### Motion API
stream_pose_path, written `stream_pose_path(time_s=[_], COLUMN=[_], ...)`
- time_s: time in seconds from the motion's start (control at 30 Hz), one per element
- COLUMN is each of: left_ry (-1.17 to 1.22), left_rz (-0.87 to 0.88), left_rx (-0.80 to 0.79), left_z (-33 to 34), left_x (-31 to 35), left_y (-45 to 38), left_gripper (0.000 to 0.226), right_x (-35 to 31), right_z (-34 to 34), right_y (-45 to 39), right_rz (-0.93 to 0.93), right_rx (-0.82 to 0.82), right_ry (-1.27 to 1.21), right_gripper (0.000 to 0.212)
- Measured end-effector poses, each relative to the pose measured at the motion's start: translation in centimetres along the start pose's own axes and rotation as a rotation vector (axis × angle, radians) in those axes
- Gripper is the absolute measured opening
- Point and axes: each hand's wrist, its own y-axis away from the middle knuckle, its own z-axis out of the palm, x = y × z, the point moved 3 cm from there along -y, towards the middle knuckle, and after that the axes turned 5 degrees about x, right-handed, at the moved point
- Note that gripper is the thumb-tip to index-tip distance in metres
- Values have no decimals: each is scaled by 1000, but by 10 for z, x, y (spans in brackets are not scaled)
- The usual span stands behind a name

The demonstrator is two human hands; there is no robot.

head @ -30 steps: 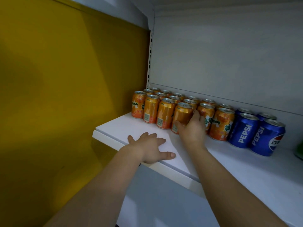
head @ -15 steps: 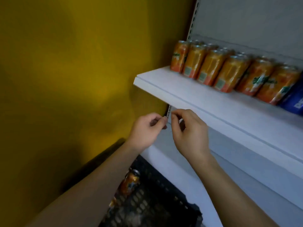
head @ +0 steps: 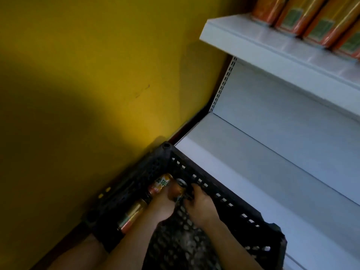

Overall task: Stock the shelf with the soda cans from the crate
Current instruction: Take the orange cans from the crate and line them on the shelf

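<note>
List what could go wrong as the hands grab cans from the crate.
1. Both hands, left and right, crowd one can in the dim crate; the hold looks unsettled, so it might slip and dent.
2. Two more cans lie loose on their sides and could roll when the first is lifted.
3. The shelf overhangs the crate, so a rising can or hand might knock its edge.

row of orange soda cans on white shelf (head: 303, 18) cut off by top edge; right hand (head: 200, 206) fingertips hidden behind tilted orange can (head: 176, 190), grip unclear
</note>
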Motion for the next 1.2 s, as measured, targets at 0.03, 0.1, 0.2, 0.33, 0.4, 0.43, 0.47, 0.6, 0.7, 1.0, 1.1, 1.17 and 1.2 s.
stream_pose_path(time_s=[0.03, 0.1, 0.2, 0.33, 0.4, 0.43, 0.47, 0.6, 0.7, 1.0, 1.1, 1.17, 1.2], left_ry=[9, 44, 83, 80, 73, 64, 60, -27, -44, 110, 186, 196, 199], left_rz=[-1, 15, 52, 44, 47, 65, 86, 246, 437, 892, 1009, 1083, 1118], left_rx=[-24, -56, -114, -107, -111, -120, -139, -243, -205, 239, 319, 333, 327], left_z=[1, 1, 1, 1, 2, 1, 1, 0, -4, -57, -66, -68, -68], left_x=[-1, -3, -2, -13, -20, -21, -21, -13, 9, 186, 240, 273, 289], left_y=[-5, -15, -20, -17, -16, -14, -12, 7, 26, 139, 175, 196, 204], left_gripper=[49, 64, 68, 62, 61, 58, 57, 77, 90, 69, 70, 67, 65], right_x=[2, 3, 7, 13, 13, 11, 9, 1, -7, -72, -92, -98, -99], right_z=[12, 35, 60, 73, 77, 76, 74, 36, -11, -202, -267, -306, -325], right_y=[-7, -20, -28, -25, -17, -11, -5, 23, 42, 94, 114, 127, 133], right_rz=[13, 38, 78, 95, 90, 89, 80, 32, 33, -211, -261, -278, -287], right_rx=[-15, -40, -9, 81, 98, 102, 109, 203, 316, 628, 627, 622, 641], right_ry=[22, 60, 46, -24, -24, -18, -13, -108, -217, -454, -484, -473, -470], right_gripper=[65, 71, 59, 27, 33, 35, 37, 52, 73, 83, 64, 57, 56])
